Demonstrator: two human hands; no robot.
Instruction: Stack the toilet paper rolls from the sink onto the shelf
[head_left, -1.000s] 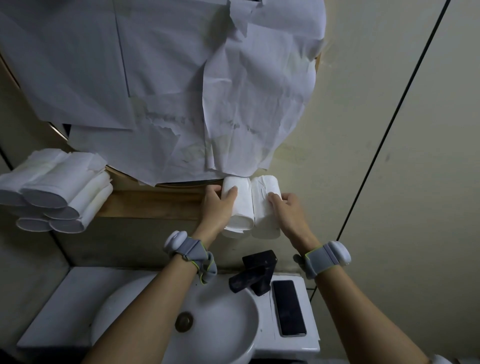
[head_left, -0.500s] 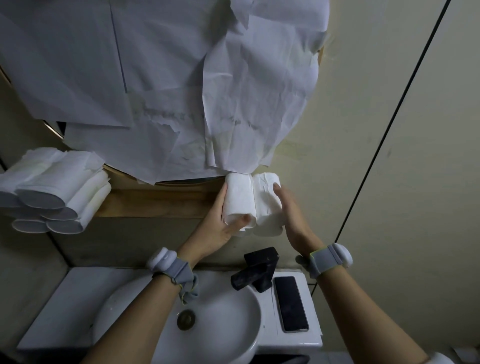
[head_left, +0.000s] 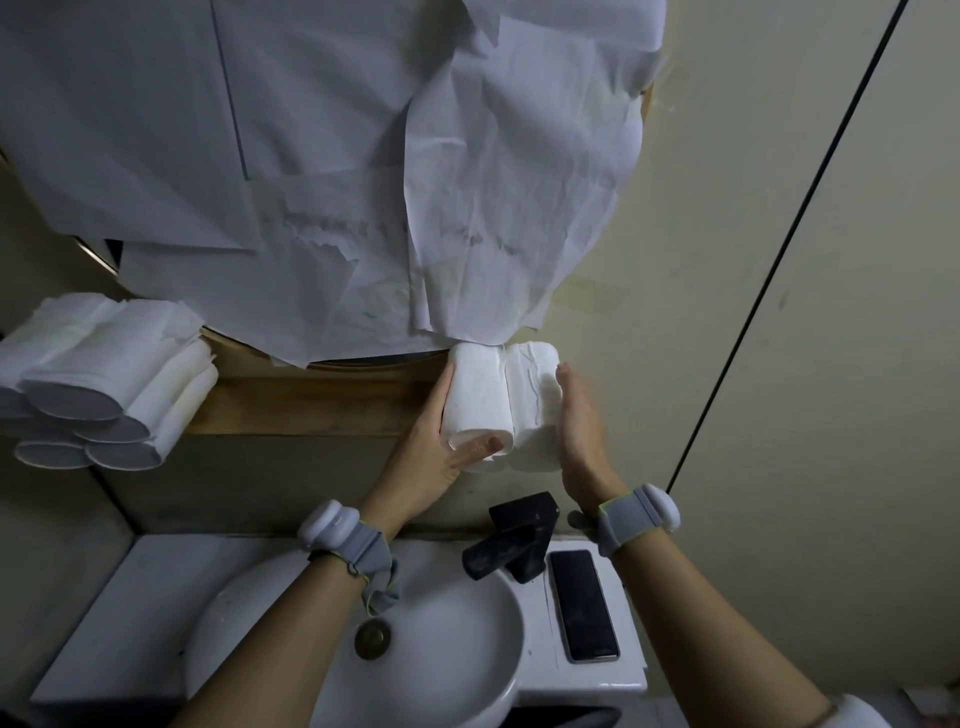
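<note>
Two white toilet paper rolls (head_left: 501, 400) lie side by side, touching, on the right end of the brown wooden shelf (head_left: 311, 410), directly above the black angular faucet (head_left: 511, 540). The left hand (head_left: 441, 447) cups the left roll, fingers (head_left: 441, 400) pressed together along its side and thumb across its front end; the right hand (head_left: 579, 426) lies flat against the right roll, fingers held together and extended. A stack of further white rolls (head_left: 104, 379) occupies the shelf's left end, well apart from the faucet, and a black phone (head_left: 584, 605) lies just right of the faucet beside the white round sink (head_left: 467, 670).

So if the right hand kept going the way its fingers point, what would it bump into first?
Probably the crumpled white paper sheet hanging above. The right hand lies flat along the right white toilet paper roll, fingers pointing up past it, though depth is unclear.
</note>
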